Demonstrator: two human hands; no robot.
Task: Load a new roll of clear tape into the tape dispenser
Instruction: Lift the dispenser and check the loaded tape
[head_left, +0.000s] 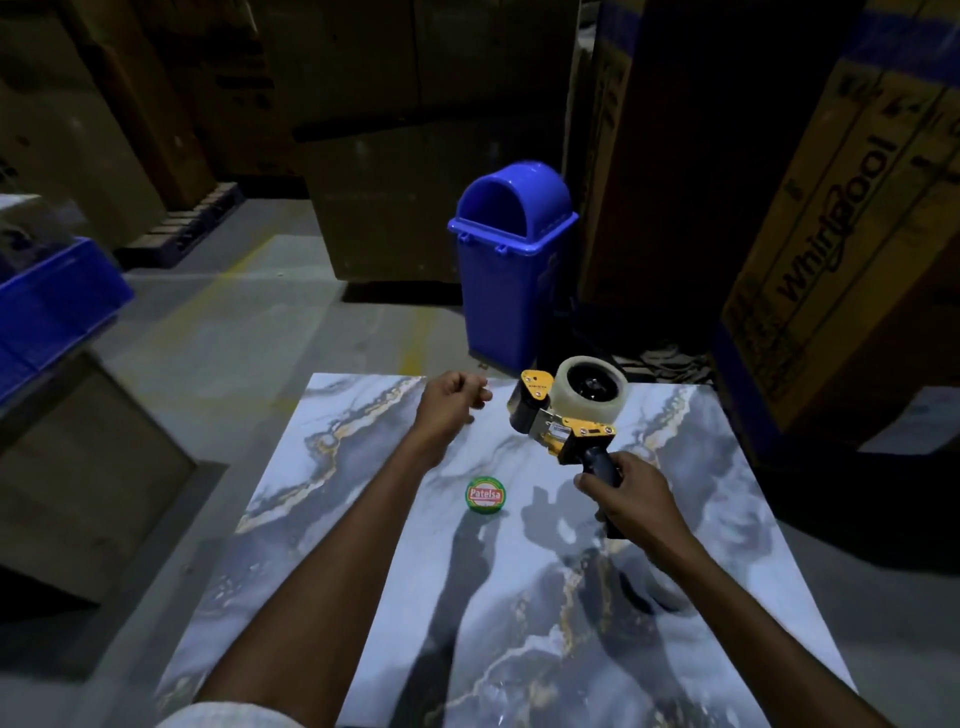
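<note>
Your pale sleeve (223, 716) shows at the bottom edge, and both bare forearms reach out from there over the marble-patterned counter (519, 649).

Your right hand (631, 493) grips the dark handle of the tape dispenser (563, 421), with the fingers (589, 480) wrapped tightly round it. You hold the dispenser clear of the counter, tilted, with its yellow head pointing away from you and its shadow falling on the marble below. The roll of clear tape (589, 389) sits on the dispenser's hub at the far end, above the counter's far right part.

Your left hand (452, 400) hangs over the far edge of the counter, just left of the dispenser and not touching it. Its fingers (478, 395) are curled together into a loose fist, with nothing visible between them.

Between your forearms, a small round green tin (485, 496) labelled "Patelsa" lies flat on the counter, apart from both hands.

Beyond the counter, a blue swing-lid bin (511, 260) stands on the grey floor (234, 338). To its right is a large carton (841, 249) printed "Whirlpool". A blue crate (52, 306) sits at the left edge.
</note>
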